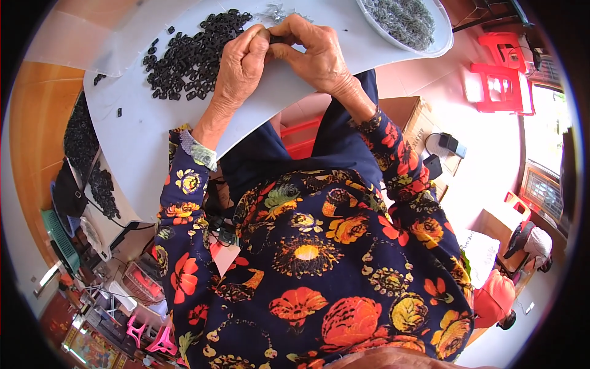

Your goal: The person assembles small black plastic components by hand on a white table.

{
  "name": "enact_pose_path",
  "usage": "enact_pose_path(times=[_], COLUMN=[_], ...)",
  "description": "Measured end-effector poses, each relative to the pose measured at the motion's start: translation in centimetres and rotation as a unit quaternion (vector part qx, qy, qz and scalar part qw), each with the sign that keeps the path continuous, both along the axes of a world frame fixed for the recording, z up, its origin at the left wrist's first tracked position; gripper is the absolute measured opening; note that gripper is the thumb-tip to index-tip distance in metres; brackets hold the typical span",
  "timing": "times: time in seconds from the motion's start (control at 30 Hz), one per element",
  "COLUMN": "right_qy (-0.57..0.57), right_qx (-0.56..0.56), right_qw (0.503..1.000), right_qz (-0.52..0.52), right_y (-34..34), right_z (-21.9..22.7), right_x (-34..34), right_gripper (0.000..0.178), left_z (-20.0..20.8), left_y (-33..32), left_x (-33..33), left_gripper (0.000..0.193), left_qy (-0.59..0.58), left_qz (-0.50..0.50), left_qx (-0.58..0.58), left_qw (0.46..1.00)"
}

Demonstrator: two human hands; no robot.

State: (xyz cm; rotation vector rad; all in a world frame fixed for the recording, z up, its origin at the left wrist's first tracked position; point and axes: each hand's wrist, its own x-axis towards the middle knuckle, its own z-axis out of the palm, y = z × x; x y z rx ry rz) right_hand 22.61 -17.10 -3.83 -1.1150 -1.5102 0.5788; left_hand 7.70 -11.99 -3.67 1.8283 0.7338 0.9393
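Over the white board's [153, 141] near edge, both hands [284, 58] pinch, seemingly, one small black piece [275, 39].

Two hands [279, 52], two red stools [501, 74] (stacked apart)

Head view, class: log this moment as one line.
left hand + right hand: pinch one small black piece | black pieces pile: left | bowl: right
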Motion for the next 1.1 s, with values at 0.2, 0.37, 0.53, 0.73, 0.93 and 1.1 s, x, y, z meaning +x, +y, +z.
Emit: enact_pose_path(times=[0.2, 0.37, 0.53, 0.73, 0.93, 1.1], right_qy=[0.036, 0.093, 0.133, 0.115, 0.2, 0.2], right_qx=[-0.093, -0.103, -0.102, -0.152, -0.155, -0.159], right_qw=[0.994, 0.989, 0.985, 0.982, 0.967, 0.967], right_qz=[0.05, 0.054, 0.049, 0.006, -0.021, -0.001], right_y=[-0.2, 0.4, -0.1, -1.3, -1.4, -1.1], right_z=[0.5, 0.2, 0.8, 2.0, 1.3, 1.2], right_x=[0.2, 0.4, 0.6, 0.2, -0.2, -0.3], right_gripper=[0.032, 0.028, 0.023, 0.014, 0.015, 0.013], left_z=[0.7, 0.9, 1.2, 1.7, 6.5, 15.9], left_y=[-0.3, 0.1, -0.2, -1.8, -1.6, 8.1], left_x=[-0.2, 0.0, 0.3, 0.1, 0.8, 5.7], left_gripper=[0.022, 0.022, 0.017, 0.014, 0.017, 0.031], left_qy=[0.014, 0.008, 0.012, 0.038, -0.015, -0.012], left_qz=[0.05, 0.057, 0.042, -0.002, 0.046, 0.028], left_qx=[0.048, 0.054, 0.075, 0.128, 0.106, 0.355], left_qw=[0.997, 0.997, 0.996, 0.991, 0.993, 0.934])
